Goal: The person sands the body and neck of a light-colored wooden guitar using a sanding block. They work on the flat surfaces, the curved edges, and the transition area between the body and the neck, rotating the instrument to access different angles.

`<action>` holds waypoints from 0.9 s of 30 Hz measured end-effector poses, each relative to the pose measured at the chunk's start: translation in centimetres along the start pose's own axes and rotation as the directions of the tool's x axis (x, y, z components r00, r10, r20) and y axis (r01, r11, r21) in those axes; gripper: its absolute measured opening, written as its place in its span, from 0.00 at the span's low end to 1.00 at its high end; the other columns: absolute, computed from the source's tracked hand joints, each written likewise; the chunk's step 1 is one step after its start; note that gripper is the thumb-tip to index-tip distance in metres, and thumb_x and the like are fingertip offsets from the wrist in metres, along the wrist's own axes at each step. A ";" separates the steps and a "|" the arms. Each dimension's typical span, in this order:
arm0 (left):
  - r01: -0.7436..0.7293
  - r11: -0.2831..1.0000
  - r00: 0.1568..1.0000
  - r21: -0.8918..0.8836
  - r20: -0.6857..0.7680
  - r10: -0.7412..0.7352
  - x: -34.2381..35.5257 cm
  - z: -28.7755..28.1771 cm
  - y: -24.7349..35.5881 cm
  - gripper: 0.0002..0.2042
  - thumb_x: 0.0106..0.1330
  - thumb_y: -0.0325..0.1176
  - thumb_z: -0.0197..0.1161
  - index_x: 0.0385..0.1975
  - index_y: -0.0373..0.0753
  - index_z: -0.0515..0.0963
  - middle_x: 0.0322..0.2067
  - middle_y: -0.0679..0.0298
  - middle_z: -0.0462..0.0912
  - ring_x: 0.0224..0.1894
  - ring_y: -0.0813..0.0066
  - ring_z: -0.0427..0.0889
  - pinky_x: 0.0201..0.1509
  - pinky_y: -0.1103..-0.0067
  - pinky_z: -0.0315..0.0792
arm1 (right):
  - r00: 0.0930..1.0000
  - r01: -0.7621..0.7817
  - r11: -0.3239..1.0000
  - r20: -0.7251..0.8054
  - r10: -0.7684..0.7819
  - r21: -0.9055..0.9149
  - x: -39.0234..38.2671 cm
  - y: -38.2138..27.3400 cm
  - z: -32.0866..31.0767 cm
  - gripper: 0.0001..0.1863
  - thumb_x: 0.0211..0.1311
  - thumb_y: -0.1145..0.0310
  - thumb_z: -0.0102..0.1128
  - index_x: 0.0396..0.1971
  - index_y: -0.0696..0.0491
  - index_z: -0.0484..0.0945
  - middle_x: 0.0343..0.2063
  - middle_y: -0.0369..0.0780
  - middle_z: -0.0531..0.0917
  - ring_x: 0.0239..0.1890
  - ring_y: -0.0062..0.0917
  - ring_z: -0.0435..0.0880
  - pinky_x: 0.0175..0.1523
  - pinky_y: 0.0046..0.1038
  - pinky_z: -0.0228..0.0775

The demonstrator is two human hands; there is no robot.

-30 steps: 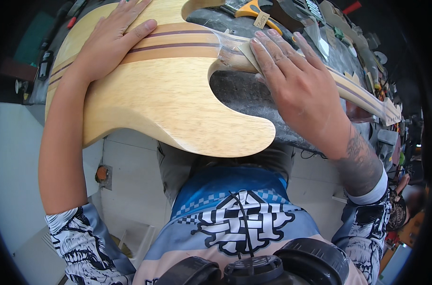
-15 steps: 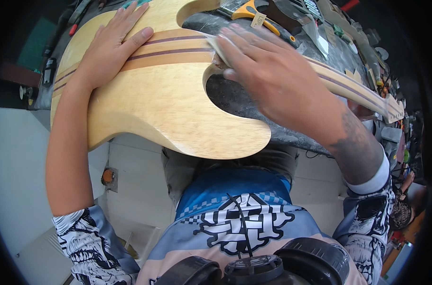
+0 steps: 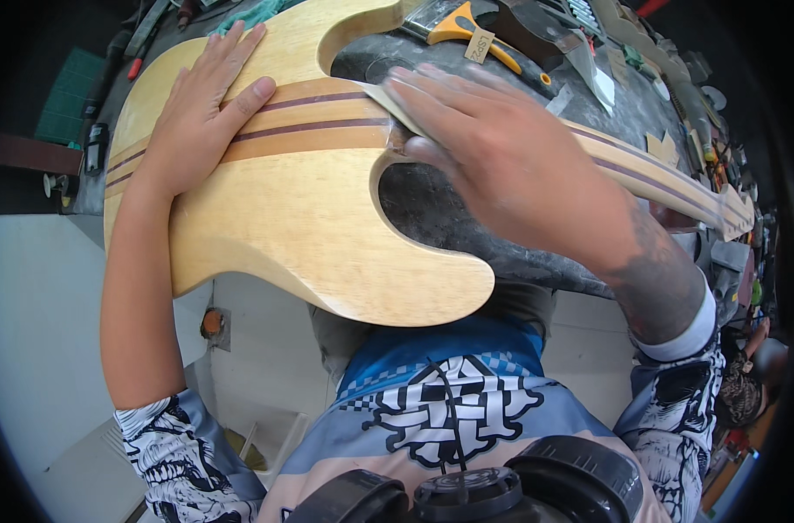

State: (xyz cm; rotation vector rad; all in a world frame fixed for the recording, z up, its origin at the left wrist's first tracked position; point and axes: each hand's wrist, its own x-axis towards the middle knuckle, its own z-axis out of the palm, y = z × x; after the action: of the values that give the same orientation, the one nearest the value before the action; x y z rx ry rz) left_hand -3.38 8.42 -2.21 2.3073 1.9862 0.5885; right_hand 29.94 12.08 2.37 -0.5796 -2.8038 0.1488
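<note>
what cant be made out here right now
All in the head view:
Thin beige sheet: mostly hidden under the bare right hand, whose fingers blur.
Slender striped wooden neck: partly covered by that hand.
Pale yellow wooden guitar body: far side cut off by the top edge.
Bare left hand: palm hidden, flat against that body.

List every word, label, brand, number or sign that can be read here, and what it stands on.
Small tan rectangular tag, on the orange-and-black tool handle: short dark characters, not copied here.
Round black plastic cap: marks too small to read.
Blue, grey and pink patterned shirt: woven-knot graphic, no readable words.
</note>
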 end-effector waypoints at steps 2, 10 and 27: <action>0.021 1.000 1.000 0.020 0.008 -0.022 -0.5 -0.4 0.2 0.34 0.74 0.62 0.48 0.77 0.55 0.61 0.78 0.60 0.55 0.81 0.59 0.48 0.82 0.59 0.39 | 0.997 0.076 0.983 0.039 -0.070 -0.167 -0.9 0.7 -1.8 0.25 0.66 0.71 0.62 0.61 0.63 0.72 0.59 0.53 0.79 0.63 0.49 0.77 0.69 0.45 0.67; 0.015 1.000 0.999 0.015 0.028 -0.016 -0.1 -0.5 1.9 0.35 0.73 0.63 0.48 0.77 0.54 0.61 0.78 0.60 0.55 0.81 0.57 0.47 0.82 0.56 0.37 | 0.996 -0.088 0.986 0.032 0.085 0.143 0.6 -0.4 -0.2 0.25 0.69 0.71 0.61 0.64 0.60 0.71 0.61 0.51 0.79 0.66 0.46 0.76 0.70 0.48 0.65; 0.053 0.998 0.998 0.022 0.031 -0.054 -0.9 -1.0 2.5 0.36 0.73 0.63 0.49 0.77 0.54 0.60 0.78 0.60 0.55 0.81 0.57 0.47 0.82 0.56 0.37 | 0.993 0.045 0.996 0.112 -0.036 -0.076 -2.0 1.9 -3.1 0.27 0.65 0.70 0.63 0.64 0.57 0.73 0.62 0.48 0.79 0.67 0.46 0.74 0.73 0.48 0.62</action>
State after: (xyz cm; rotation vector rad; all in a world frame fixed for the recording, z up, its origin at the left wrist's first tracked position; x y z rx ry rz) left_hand -1.39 6.91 -0.85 2.2524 2.0423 0.5267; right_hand 33.28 13.17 4.57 -0.5474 -2.9376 0.0645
